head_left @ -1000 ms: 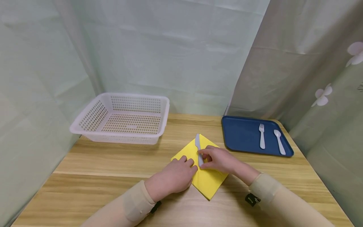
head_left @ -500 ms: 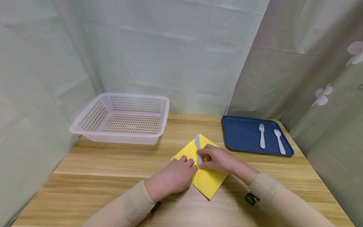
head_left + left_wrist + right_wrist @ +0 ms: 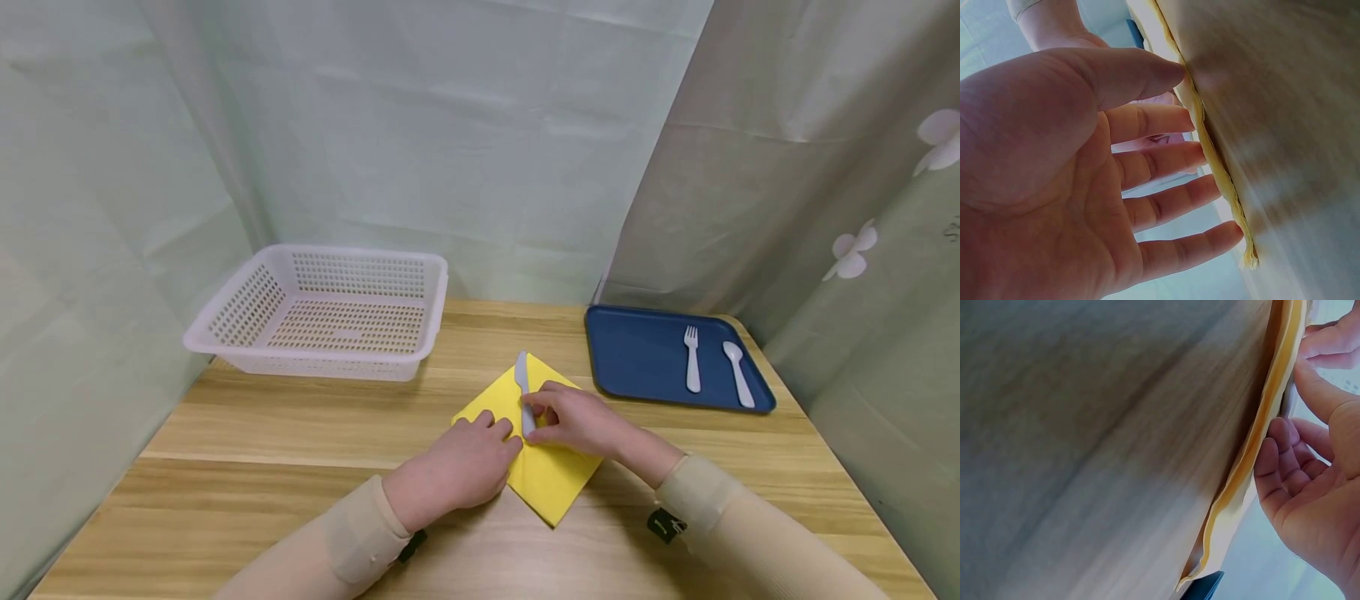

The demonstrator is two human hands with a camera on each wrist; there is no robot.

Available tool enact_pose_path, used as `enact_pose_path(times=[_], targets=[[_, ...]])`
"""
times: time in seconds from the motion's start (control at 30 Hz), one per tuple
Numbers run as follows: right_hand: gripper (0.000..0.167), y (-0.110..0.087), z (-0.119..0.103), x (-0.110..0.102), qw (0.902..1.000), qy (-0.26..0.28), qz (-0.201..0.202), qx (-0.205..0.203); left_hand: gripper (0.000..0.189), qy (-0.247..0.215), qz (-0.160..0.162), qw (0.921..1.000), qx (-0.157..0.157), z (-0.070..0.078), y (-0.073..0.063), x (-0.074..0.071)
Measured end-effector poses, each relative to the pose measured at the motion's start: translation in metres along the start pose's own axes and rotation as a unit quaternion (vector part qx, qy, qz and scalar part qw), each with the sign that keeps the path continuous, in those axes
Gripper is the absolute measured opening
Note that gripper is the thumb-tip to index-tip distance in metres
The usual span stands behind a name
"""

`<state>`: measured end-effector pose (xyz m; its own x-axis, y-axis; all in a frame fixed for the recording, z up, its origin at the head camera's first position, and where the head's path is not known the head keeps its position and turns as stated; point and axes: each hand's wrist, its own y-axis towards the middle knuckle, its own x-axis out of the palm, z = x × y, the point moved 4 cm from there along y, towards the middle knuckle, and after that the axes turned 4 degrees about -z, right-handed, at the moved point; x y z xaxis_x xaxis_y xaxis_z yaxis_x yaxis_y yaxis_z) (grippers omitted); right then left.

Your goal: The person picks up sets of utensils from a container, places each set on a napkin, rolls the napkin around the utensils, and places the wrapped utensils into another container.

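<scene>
A yellow folded napkin (image 3: 558, 483) lies turned like a diamond on the wooden table. On it rests a pale grey plastic knife (image 3: 522, 375), blade pointing away. My right hand (image 3: 581, 421) holds the knife's handle between thumb and fingers; its other fingers are curled close over the napkin in the right wrist view. My left hand (image 3: 468, 462) rests its fingertips on the napkin's left part, left of the knife handle. The left wrist view shows these fingers (image 3: 1172, 203) spread and nearly straight, tips at the napkin's layered edge (image 3: 1225, 181).
A white perforated plastic basket (image 3: 420, 367) stands at the back left. A blue tray (image 3: 637, 358) at the back right bears a white fork (image 3: 693, 362) and a white spoon (image 3: 738, 375). Hanging curtains (image 3: 450, 125) enclose the table (image 3: 300, 467) behind and at the sides.
The knife has shifted very slightly away and to the left, with my right fingers moving along with it. My left hand and the napkin stay where they were.
</scene>
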<state>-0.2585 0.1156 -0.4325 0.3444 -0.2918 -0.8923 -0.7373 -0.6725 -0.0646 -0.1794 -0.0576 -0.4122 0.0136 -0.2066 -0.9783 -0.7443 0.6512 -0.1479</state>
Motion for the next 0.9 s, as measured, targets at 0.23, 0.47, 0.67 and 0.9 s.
enact_pose_path(times=[0.23, 0.47, 0.67, 0.9], targets=[[0.053, -0.001, 0.001, -0.002, 1.0, 0.008, 0.005, 0.0, 0.03, -0.003, 0.001, 1.0, 0.001, -0.001, 0.001, 0.0], [0.057, -0.003, 0.002, -0.007, 0.9997, 0.018, 0.014, 0.012, 0.028, 0.001, 0.007, 1.0, 0.0, -0.001, 0.001, 0.0], [0.06, -0.007, 0.005, -0.01, 0.9989, -0.011, 0.037, 0.026, 0.026, 0.0, 0.01, 0.9999, -0.001, 0.0, 0.0, 0.0], [0.06, -0.012, 0.005, -0.013, 0.9962, -0.045, 0.062, 0.042, 0.026, -0.005, 0.005, 1.0, -0.002, 0.0, 0.0, 0.001]])
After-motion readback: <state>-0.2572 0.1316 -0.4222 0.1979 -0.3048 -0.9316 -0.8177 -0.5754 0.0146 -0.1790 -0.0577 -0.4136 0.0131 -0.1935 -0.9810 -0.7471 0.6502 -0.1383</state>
